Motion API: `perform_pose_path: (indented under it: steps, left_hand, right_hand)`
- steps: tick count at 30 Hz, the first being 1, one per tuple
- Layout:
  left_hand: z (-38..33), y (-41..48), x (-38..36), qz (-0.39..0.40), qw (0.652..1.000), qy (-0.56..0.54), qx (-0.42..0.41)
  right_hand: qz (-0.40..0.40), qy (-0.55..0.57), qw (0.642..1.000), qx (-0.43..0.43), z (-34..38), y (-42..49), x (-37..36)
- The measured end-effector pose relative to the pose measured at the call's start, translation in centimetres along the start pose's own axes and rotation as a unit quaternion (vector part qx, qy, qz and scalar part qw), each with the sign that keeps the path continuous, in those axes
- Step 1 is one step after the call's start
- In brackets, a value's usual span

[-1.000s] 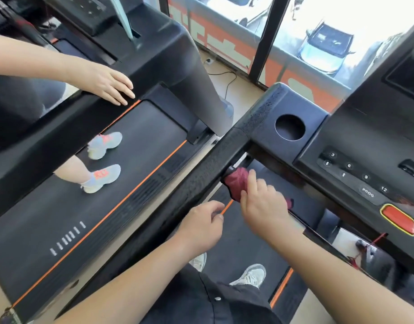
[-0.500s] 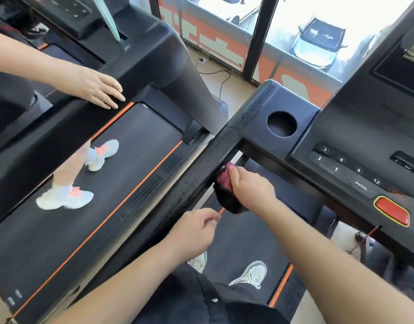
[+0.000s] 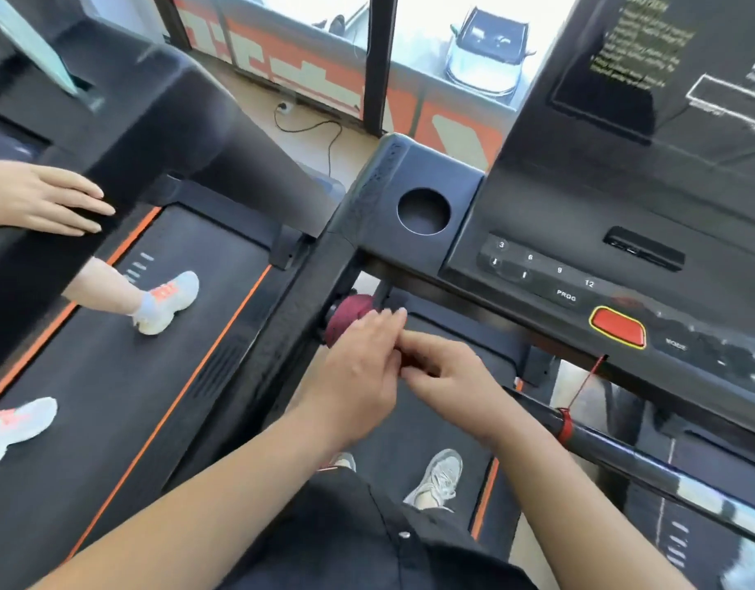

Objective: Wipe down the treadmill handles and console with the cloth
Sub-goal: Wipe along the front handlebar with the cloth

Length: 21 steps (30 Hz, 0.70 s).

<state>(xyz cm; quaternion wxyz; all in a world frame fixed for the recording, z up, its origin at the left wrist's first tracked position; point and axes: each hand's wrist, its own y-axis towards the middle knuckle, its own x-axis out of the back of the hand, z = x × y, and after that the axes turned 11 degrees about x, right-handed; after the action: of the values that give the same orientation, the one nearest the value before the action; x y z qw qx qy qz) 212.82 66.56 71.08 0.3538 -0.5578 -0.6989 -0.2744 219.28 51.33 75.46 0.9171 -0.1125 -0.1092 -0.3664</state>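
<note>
the cloth (image 3: 349, 318) sits against the handle (image 3: 299, 300), which runs lower left to upper right; left hand (image 3: 354, 376) lies flat-fingered on it, right hand (image 3: 452, 376) pinches its tail (blurred).

Counted two treadmills: the neighbouring treadmill (image 3: 163, 134) and the wearer's treadmill (image 3: 448, 172). Tallied three grips: the left grip (image 3: 354, 376), the right grip (image 3: 446, 370) and another person's grip (image 3: 35, 198). Found one maroon cloth (image 3: 350, 315). Noted four shoes: two white shoes (image 3: 171, 302) on the neighbouring belt and two grey shoes (image 3: 437, 479) below, one of them mostly hidden. Made out one round cup hole (image 3: 424, 211), one red button (image 3: 617, 327), one PROG key (image 3: 566, 296) and four numbered keys (image 3: 530, 257) reading 3, 6, 9 and 12. Spotted one red cord (image 3: 582, 385), one floor cable (image 3: 324, 134), and two cars (image 3: 488, 49) outside, one cut off by the frame edge.
</note>
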Motion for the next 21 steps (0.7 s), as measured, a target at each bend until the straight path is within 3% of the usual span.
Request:
perform_pose_path:
  steps: [1,4,7,9,12,14,17,19,21]
  left_hand:
    - [0.5,0.9,-1.2,0.023,0.997,0.074,-0.015]
    - [1.4,3.3,-1.3,0.055,0.962,0.262,-0.059]
    - [1.0,4.9,-0.4,0.033,0.940,0.318,-0.116]
    - [-0.4,5.3,-1.3,0.037,0.934,0.345,-0.082]
    - [-3.9,3.4,-5.1,0.026,0.961,0.268,-0.059]
    - [-5.7,1.7,-7.2,0.078,0.962,0.223,-0.140]
    - [-4.5,3.3,-5.5,0.138,0.932,0.226,-0.249]
    - [-3.2,5.5,-3.3,0.162,0.925,0.279,-0.202]
    - [-2.1,6.6,-2.7,0.133,0.930,0.318,-0.126]
  right_hand:
    - [-0.069,-0.015,0.997,-0.023,-0.5,-1.5,1.0]
    - [-0.220,-0.212,0.951,-0.039,-2.8,-5.7,3.7]
    - [-0.214,-0.321,0.921,-0.060,-4.3,-8.4,5.9]
    - [-0.183,-0.343,0.916,-0.094,-4.9,-9.3,6.3]
    - [-0.144,-0.351,0.919,-0.106,-5.4,-10.2,5.7]
    - [-0.162,-0.339,0.922,-0.095,-5.6,-10.5,5.7]
    - [-0.227,-0.325,0.914,-0.085,-5.5,-12.0,6.1]
    - [-0.257,-0.335,0.901,-0.102,-5.4,-13.7,6.8]
    - [-0.239,-0.363,0.889,-0.143,-5.5,-15.7,7.8]
